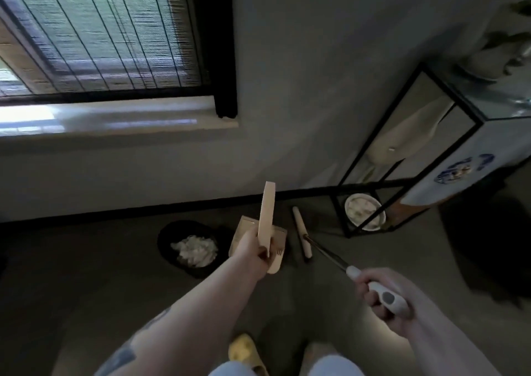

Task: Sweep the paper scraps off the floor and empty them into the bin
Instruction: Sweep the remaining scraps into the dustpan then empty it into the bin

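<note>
A person stands on a dim grey floor (pixel 86 283) below a window (pixel 109 36) with a woven blind, both arms reaching forward. The left hand (pixel 253 253) curls round the long pale handle of a dustpan (pixel 265 223) — the handle points up toward the wall, the tan pan hangs low beside a black bin (pixel 172 246). White paper scraps (pixel 195 250) lie heaped inside the bin, which sits on the floor near the dark skirting. The right hand (pixel 385 295) wraps its fingers round the white grip of a broom (pixel 324 253) — its thin dark shaft runs down to a pale head resting on the floor just right of the dustpan. At right stands a black-framed glass cabinet (pixel 416 157) with a round white dish (pixel 363 210) on its lowest level. A yellow slipper (pixel 245 349) shows at the bottom edge.
</note>
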`<state>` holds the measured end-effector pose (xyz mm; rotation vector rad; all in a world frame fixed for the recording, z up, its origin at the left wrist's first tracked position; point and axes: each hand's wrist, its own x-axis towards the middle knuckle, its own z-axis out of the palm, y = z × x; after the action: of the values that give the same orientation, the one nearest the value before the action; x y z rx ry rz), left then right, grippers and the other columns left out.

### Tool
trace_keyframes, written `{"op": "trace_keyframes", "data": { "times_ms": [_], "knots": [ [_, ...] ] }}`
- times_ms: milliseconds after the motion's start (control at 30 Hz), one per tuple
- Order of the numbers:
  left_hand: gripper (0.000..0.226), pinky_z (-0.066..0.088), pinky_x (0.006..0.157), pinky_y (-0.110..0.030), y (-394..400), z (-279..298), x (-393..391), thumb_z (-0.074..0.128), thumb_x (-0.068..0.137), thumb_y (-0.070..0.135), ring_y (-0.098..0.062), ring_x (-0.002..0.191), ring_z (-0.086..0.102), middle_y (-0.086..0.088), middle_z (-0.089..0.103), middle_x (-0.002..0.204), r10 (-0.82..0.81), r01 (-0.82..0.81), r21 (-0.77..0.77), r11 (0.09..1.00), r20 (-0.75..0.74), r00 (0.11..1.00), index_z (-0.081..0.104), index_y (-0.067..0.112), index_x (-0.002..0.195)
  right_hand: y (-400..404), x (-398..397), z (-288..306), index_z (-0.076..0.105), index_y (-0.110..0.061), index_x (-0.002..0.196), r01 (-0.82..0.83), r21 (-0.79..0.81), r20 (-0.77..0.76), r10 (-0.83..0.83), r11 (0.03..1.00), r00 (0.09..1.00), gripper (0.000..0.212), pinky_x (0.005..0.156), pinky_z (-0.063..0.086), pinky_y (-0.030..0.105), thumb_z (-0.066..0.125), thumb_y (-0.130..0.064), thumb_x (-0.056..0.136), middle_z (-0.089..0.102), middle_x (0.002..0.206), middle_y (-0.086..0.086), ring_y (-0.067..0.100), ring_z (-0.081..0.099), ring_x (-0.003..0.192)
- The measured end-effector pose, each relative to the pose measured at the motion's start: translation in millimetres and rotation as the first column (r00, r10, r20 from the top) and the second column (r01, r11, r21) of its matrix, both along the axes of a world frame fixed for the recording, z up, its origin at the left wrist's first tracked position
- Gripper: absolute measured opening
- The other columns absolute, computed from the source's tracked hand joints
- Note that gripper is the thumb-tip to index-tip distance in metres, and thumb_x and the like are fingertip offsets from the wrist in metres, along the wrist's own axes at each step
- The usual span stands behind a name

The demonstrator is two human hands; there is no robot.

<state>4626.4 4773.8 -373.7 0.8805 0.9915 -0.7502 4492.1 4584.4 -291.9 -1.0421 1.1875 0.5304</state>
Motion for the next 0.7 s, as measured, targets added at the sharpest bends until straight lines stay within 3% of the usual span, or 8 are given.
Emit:
{"op": "trace_keyframes", "data": {
  "times_ms": [100, 167, 233, 300, 367, 467, 600, 700],
  "knots": [
    [0.026, 0.052, 0.041, -0.023, -14.3, -3.6, 14.2, 0.063, 0.094, 0.028, -0.016, 0.064, 0.059, -0.013, 0.06, 0.091, 0.04, -0.044, -0.055, 0.998, -0.067, 0.997, 0.06, 0.006, 0.108, -8.1, 16.8, -0.5, 0.044, -0.005, 0.13, 0.008, -0.009, 0.009, -0.008, 1.0, 1.0, 0.038, 0.026, 0.021, 0.008, 0.048, -0.006, 0.092, 0.044, 0.058, 0.002, 0.002, 0.04, 0.028],
    [0.025, 0.052, 0.04, -0.024, -20.9, -7.4, 21.0, 0.064, 0.094, 0.031, -0.015, 0.061, 0.06, -0.01, 0.06, 0.082, 0.037, -0.045, -0.07, 0.997, -0.105, 0.994, 0.062, 0.007, 0.102, -14.7, 28.1, -0.9, 0.052, -0.016, 0.111, -0.004, -0.008, 0.015, 0.004, 1.0, 1.0, 0.022, 0.026, 0.022, 0.009, 0.049, -0.006, 0.092, 0.046, 0.054, 0.002, 0.003, 0.04, 0.028],
    [0.03, 0.051, 0.046, -0.026, -26.8, -13.7, 25.0, 0.064, 0.092, 0.038, -0.016, 0.065, 0.063, -0.009, 0.065, 0.082, -0.009, 0.0, -0.068, 0.998, -0.132, 0.991, 0.065, 0.009, 0.101, -21.6, 40.7, -0.5, 0.052, -0.011, 0.092, -0.011, -0.001, 0.005, 0.011, 1.0, 1.0, 0.005, 0.026, 0.024, 0.009, 0.051, -0.006, 0.091, 0.048, 0.052, 0.001, 0.003, 0.042, 0.028],
    [0.038, 0.048, 0.053, -0.03, -31.1, -22.4, 26.5, 0.062, 0.091, 0.043, -0.019, 0.068, 0.064, -0.01, 0.067, 0.084, -0.046, 0.038, -0.059, 0.998, -0.156, 0.987, 0.065, 0.006, 0.1, -28.5, 53.4, -2.4, 0.054, -0.008, 0.091, -0.018, 0.006, -0.019, 0.018, 1.0, 1.0, 0.002, 0.026, 0.026, 0.01, 0.054, -0.007, 0.089, 0.051, 0.054, 0.002, 0.003, 0.044, 0.03],
    [0.045, 0.049, 0.052, -0.029, -34.7, -31.8, 25.7, 0.06, 0.092, 0.046, -0.02, 0.067, 0.061, -0.01, 0.065, 0.083, -0.064, 0.054, -0.061, 0.997, -0.179, 0.982, 0.063, 0.003, 0.105, -34.3, 65.4, -3.6, 0.055, -0.008, 0.092, -0.024, 0.017, -0.04, 0.025, 1.0, 0.999, 0.004, 0.026, 0.028, 0.011, 0.056, -0.008, 0.088, 0.053, 0.056, 0.002, 0.004, 0.047, 0.031],
    [0.045, 0.052, 0.048, -0.026, -41.4, -41.4, 25.5, 0.058, 0.093, 0.044, -0.019, 0.066, 0.056, -0.011, 0.061, 0.096, -0.103, 0.094, -0.065, 0.993, -0.155, 0.983, 0.06, 0.005, 0.116, -36.7, 79.6, -4.5, 0.055, -0.009, 0.087, -0.09, 0.023, -0.061, 0.091, 0.996, 0.994, 0.002, 0.028, 0.03, 0.011, 0.057, -0.009, 0.089, 0.055, 0.056, 0.002, 0.004, 0.049, 0.032],
    [0.032, 0.051, 0.057, -0.036, -50.3, -37.7, 27.2, 0.04, 0.103, 0.035, -0.026, 0.081, 0.061, -0.02, 0.061, 0.119, -0.15, 0.151, 0.035, 0.988, -0.04, 0.988, 0.052, 0.009, 0.117, -35.4, 88.8, -3.0, 0.06, -0.006, 0.09, -0.205, 0.004, -0.11, 0.204, 0.979, 0.973, 0.009, 0.029, 0.033, 0.013, 0.059, -0.014, 0.089, 0.059, 0.057, 0.003, 0.006, 0.051, 0.033],
    [0.051, 0.053, 0.061, -0.039, -46.2, -43.6, 23.2, 0.037, 0.101, 0.052, -0.028, 0.088, 0.062, -0.018, 0.061, 0.113, -0.227, 0.224, 0.164, 0.961, 0.002, 0.974, 0.049, 0.01, 0.128, -36.5, 90.4, 5.8, 0.063, -0.004, 0.09, -0.281, -0.025, -0.12, 0.276, 0.959, 0.954, 0.014, 0.031, 0.035, 0.013, 0.062, -0.018, 0.088, 0.062, 0.057, 0.004, 0.007, 0.052, 0.035]
  ]
}}
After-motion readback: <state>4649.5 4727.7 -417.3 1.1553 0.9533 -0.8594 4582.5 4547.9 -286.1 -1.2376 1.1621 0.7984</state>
